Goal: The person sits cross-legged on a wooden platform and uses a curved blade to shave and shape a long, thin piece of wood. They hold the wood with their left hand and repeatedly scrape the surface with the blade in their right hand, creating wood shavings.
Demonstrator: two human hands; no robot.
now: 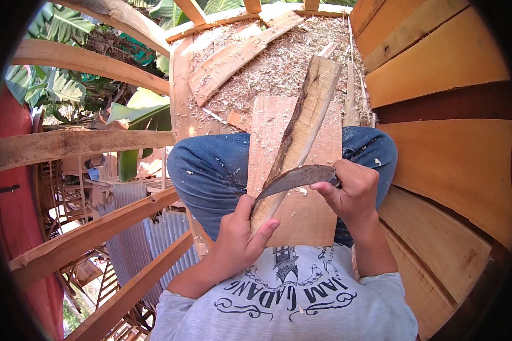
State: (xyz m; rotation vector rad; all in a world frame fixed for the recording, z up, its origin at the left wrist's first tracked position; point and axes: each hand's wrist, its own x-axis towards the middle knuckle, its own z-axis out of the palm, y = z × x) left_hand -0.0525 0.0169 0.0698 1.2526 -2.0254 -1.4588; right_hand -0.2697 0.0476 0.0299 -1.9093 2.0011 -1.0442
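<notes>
Tan wood strip [308,113] with dark bark slants across frame centre, left hand [238,234] clasped round its lower end, right hand [355,186] gripping a curved knife [296,178] across it; apparently shaving, next stroke wants left hand clear.

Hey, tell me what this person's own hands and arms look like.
The left hand and right hand are both ungloved. The forearms are uncovered too, below the short, loose sleeves of a pale grey T-shirt.

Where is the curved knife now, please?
In the head view, the curved knife is right of centre, in the right grip, crossing over the lower part of the bark-edged wooden strip.
</notes>
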